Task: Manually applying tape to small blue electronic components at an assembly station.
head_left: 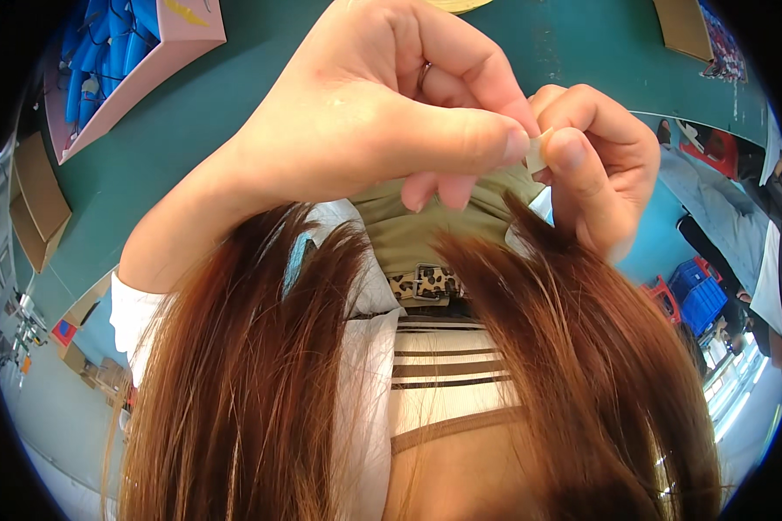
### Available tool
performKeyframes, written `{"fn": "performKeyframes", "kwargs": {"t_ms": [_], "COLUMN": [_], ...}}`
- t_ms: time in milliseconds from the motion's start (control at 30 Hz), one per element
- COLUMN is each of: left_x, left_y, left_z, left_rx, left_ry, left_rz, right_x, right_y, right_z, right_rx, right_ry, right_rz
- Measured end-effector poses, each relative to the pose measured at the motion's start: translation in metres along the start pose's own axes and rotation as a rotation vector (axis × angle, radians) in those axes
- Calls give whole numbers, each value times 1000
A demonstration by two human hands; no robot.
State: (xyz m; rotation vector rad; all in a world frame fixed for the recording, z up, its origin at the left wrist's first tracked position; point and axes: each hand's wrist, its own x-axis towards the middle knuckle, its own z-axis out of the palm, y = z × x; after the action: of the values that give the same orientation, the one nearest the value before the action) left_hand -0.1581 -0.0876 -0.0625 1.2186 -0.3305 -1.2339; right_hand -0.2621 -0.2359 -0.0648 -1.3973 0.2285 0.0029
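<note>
Above the near edge of the green table, my hands meet fingertip to fingertip. My left hand (pixel 347 122) pinches thumb against forefinger at the left side of a small pale strip (pixel 538 153). On its other side my right hand (pixel 604 161) is closed, its thumb and bent forefinger gripping the same strip. Most of the strip is hidden by the fingertips, so I cannot tell what it is made of. A ring shows on one finger of my left hand.
A pink box (pixel 139 74) of blue, wired cylindrical parts stands on the green table (pixel 261 39) at far left. A cardboard box (pixel 682 30) with small parts is at far right. A yellow round thing (pixel 459 4) shows at the top edge. Blue crates (pixel 700 300) stand at right.
</note>
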Motion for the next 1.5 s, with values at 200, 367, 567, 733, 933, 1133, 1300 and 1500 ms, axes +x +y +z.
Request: {"fn": "performKeyframes", "kwargs": {"t_ms": [200, 367, 567, 733, 933, 1133, 1300, 1500], "left_x": [-1, -1, 0, -1, 1, 0, 1, -2], "left_y": [-1, -1, -2, -1, -4, -8, 3, -5], "left_z": [0, -1, -1, 1, -17, -22, -12, 5], "left_rx": [3, -55, -30, -20, -327, -322, -215, 112], "left_ry": [2, -22, -16, 6, -201, -242, -201, 72], "left_rz": [-3, 5, 11, -9, -46, 13, -124, 52], "right_x": [-1, -1, -2, -2, -2, -2, -4, -7], "right_y": [1, 1, -1, -2, -3, -3, -5, -6], "right_z": [0, -2, 0, 1, 2, 0, -1, -1], "right_rx": [21, 8, 23, -9, -28, -56, -108, -332], "right_ry": [12, -3, 21, 15, 38, 17, 12, -37], "right_rz": [18, 8, 22, 18, 9, -16, -22, -67]}}
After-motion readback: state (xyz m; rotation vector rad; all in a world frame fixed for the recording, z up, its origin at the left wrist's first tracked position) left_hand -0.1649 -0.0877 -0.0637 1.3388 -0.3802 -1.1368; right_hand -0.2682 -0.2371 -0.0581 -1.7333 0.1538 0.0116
